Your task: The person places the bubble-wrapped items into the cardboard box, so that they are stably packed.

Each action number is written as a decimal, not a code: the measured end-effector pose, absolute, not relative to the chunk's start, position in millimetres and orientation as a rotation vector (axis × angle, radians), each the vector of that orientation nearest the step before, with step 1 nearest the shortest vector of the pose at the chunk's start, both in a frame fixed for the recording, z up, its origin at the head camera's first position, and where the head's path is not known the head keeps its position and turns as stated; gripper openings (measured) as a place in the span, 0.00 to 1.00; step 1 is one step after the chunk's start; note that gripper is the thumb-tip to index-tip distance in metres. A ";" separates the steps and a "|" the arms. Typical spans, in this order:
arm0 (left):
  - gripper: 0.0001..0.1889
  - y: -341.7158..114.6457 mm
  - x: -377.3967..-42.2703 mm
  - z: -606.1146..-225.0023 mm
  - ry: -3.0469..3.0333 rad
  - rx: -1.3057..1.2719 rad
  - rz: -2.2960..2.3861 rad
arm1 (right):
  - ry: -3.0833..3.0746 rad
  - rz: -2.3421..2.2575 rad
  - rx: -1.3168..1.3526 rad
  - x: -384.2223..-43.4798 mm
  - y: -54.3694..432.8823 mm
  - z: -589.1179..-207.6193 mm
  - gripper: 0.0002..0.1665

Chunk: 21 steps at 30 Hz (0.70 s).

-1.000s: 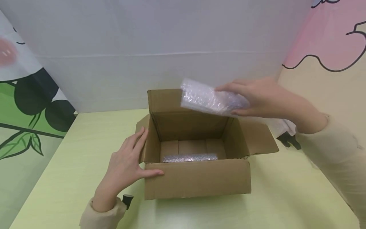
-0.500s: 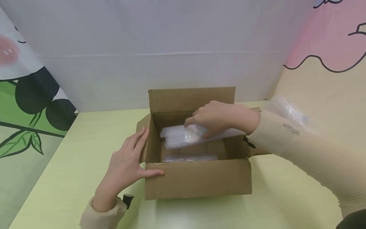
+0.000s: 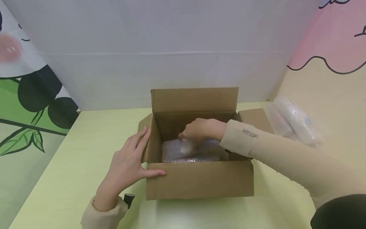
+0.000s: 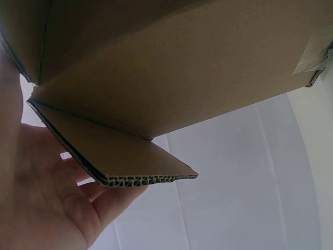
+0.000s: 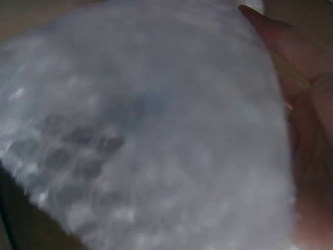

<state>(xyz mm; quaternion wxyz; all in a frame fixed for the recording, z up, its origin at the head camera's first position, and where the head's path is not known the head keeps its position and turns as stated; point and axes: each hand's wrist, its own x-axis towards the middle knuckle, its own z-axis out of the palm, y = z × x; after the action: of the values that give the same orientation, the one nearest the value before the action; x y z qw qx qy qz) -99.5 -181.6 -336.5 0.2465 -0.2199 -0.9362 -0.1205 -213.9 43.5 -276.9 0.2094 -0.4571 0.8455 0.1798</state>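
My left hand (image 3: 127,167) rests on the near left corner of an open cardboard box (image 3: 200,179). Its fingers lie straight along the left flap (image 4: 114,146), with the thumb across the front flap. My right hand (image 3: 200,132) reaches down inside the box and grips a clear bubble-wrapped package (image 3: 173,149). Close up in the right wrist view, the bubble wrap (image 5: 171,140) fills most of the frame and blurs, with my fingers along its right edge. Another strip of bubble wrap (image 3: 197,159) lies along the box's front wall, partly hidden by that wall.
More bubble-wrapped packages (image 3: 297,121) lie to the right of the box, beyond my right forearm. The box's back flap (image 3: 194,99) stands up close to the pale curtain (image 3: 177,70), and its right flap (image 3: 255,119) spreads outward. A pale yellow-green table (image 3: 100,136) bears everything.
My right hand has carried a bubble-wrapped package from above the box's back right, leftward over the opening and down inside. My left hand has stayed on the corner.
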 end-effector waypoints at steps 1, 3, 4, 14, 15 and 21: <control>0.64 -181.5 -99.6 -336.4 -2.549 -0.603 -0.325 | 2.353 0.484 -1.265 -214.7 43.1 -280.2 0.29; 0.64 -181.7 -99.4 -336.3 -2.542 -0.606 -0.322 | 2.360 0.442 -1.259 -216.4 43.1 -286.8 0.28; 0.63 -181.7 -99.4 -336.3 -2.540 -0.605 -0.321 | 2.364 0.425 -1.253 -217.2 43.3 -289.9 0.28; 0.64 -181.4 -99.0 -336.3 -2.550 -0.602 -0.323 | 2.376 0.378 -1.274 -224.4 48.2 -315.5 0.32; 0.64 -181.4 -98.8 -336.3 -2.554 -0.600 -0.324 | 2.375 0.375 -1.274 -225.0 48.7 -316.4 0.33; 0.64 -181.1 -98.6 -336.2 -2.565 -0.595 -0.320 | 2.380 0.363 -1.283 -228.8 51.9 -321.0 0.29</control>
<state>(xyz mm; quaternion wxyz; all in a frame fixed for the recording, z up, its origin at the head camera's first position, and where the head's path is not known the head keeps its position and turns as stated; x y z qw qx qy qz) -98.6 -181.1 -336.2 0.2422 -0.2175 -0.9382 -0.1171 -228.8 51.9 -321.0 0.2055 -0.4602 0.8538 0.1302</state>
